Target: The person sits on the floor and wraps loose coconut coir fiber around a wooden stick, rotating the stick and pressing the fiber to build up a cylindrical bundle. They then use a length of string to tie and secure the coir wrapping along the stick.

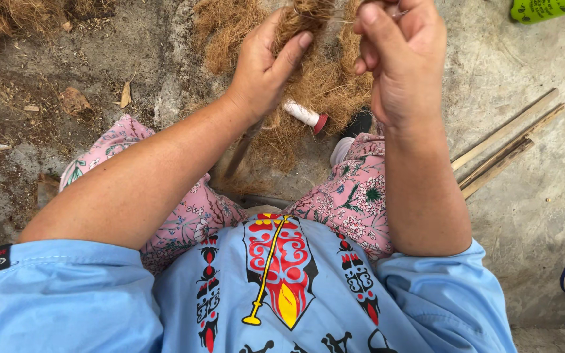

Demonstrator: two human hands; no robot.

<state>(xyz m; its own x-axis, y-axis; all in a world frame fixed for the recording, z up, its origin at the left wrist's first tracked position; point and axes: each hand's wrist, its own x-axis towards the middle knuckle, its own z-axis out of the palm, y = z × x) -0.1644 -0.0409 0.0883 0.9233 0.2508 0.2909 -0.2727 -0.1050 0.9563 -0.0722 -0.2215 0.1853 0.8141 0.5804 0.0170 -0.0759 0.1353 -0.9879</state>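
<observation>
Seen from above, a seated person's left hand (263,68) grips a tuft of brown fibre (302,16) at 12 o'clock, thumb pressed against it. The right hand (400,59), just beside at 1 o'clock, is closed, pinching thin strands. A white spool (303,114) lies below the hands; bamboo sticks (505,147) lie at 3 o'clock.

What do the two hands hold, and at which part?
The left hand grips a brown fibre bundle around its lower part. The right hand is closed near its top; what it pinches cannot be told.
</observation>
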